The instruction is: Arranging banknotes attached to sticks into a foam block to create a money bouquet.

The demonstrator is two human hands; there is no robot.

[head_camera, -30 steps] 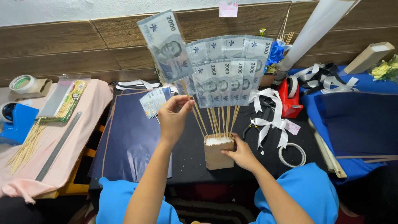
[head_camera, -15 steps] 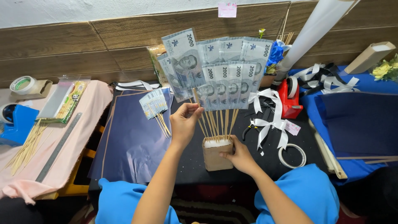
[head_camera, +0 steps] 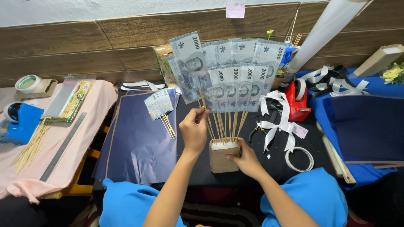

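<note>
My left hand (head_camera: 194, 130) pinches a thin wooden skewer that carries a grey banknote (head_camera: 190, 63), held at the left edge of a fan of banknotes on skewers (head_camera: 237, 75). Those skewers stand in white foam inside a small brown paper-wrapped block (head_camera: 222, 159) on the black tabletop. My right hand (head_camera: 246, 160) grips the right side of that block. A small bundle of loose banknotes on skewers (head_camera: 159, 103) lies to the left on dark blue paper.
Dark blue paper sheets (head_camera: 139, 134) lie left of the block, more blue paper (head_camera: 366, 126) at right. White ribbon bows (head_camera: 277, 122), a tape roll (head_camera: 299, 159), a red tape dispenser (head_camera: 298, 103) and pliers sit right. Bamboo skewers (head_camera: 31, 143), a metal ruler (head_camera: 63, 147) lie on pink cloth.
My left hand has lowered the skewered banknote from high above the fan down to its left edge, closer to the block. My right hand has stayed on the block.
</note>
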